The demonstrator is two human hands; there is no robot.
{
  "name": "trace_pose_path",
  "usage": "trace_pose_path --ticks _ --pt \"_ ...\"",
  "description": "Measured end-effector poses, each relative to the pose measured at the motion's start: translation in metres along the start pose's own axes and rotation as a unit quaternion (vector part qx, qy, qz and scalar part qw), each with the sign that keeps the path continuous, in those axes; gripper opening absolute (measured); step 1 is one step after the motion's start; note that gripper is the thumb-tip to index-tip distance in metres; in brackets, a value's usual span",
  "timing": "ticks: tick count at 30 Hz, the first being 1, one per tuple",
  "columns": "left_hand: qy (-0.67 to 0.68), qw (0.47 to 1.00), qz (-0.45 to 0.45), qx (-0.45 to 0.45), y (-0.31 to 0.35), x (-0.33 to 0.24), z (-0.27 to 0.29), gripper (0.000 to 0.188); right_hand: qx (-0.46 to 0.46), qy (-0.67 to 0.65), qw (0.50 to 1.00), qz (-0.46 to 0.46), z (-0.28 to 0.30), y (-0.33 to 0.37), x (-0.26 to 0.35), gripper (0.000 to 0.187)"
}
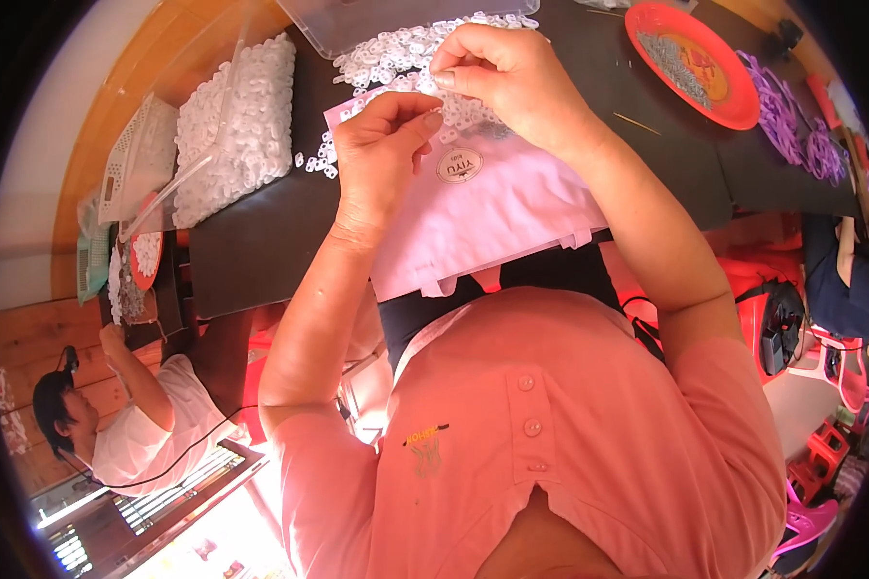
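Observation:
Both hands meet over a loose pile of small white plastic pieces point(386, 56) at the far middle of the dark table. My left hand point(381, 159) is closed in a pinch, thumb against fingertips; whatever lies between them is too small to name. Just beyond and to its right, my right hand point(512, 82) also pinches, its fingertips close above the white pieces, and what it grips cannot be made out. Under both hands, a pink cloth bag point(492, 207) with a round label and handle loops hangs over the near table edge, white pieces scattered on its far part.
A big heap of white pieces point(241, 130) stands at the left, near a white perforated basket point(140, 159). At the right, an orange-red plate point(739, 108) holds small metal parts, beside purple strips point(782, 116). A clear plastic bin point(323, 17) sits behind. Another person point(150, 415) works at the left.

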State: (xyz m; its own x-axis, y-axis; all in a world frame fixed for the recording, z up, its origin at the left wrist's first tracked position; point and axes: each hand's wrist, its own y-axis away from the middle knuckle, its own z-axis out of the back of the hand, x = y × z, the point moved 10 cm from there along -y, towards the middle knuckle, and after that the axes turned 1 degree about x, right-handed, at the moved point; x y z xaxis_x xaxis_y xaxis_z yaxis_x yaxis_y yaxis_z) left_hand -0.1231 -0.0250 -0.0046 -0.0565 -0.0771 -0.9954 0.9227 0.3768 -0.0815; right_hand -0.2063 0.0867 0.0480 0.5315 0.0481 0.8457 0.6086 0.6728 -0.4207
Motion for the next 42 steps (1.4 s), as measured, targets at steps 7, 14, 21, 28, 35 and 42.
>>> trace_pose_path --ticks 7,14,21,28,35,42 --pt "0.095 0.993 -0.054 -0.038 0.002 -0.021 -0.001 0.020 0.013 -0.072 0.997 -0.035 -0.011 0.001 -0.014 0.006" --pt "0.090 0.990 -0.094 -0.060 0.001 -0.010 0.003 0.013 -0.021 -0.115 0.990 -0.074 -0.014 0.005 -0.012 0.003" --pt "0.004 0.992 -0.104 -0.076 0.004 -0.012 0.002 0.010 -0.035 -0.113 0.990 -0.070 -0.018 0.006 -0.019 0.003" --pt "0.075 0.993 -0.067 -0.067 0.002 -0.003 0.005 0.009 -0.027 -0.144 0.988 -0.055 -0.023 0.006 -0.014 0.003" --pt "0.023 0.988 -0.137 -0.061 0.007 -0.017 0.001 0.010 -0.039 -0.172 0.983 -0.054 -0.020 0.007 -0.008 0.004" --pt "0.132 0.987 -0.086 -0.045 0.001 -0.012 0.006 0.019 -0.051 -0.141 0.989 0.003 -0.020 0.004 -0.011 0.005"
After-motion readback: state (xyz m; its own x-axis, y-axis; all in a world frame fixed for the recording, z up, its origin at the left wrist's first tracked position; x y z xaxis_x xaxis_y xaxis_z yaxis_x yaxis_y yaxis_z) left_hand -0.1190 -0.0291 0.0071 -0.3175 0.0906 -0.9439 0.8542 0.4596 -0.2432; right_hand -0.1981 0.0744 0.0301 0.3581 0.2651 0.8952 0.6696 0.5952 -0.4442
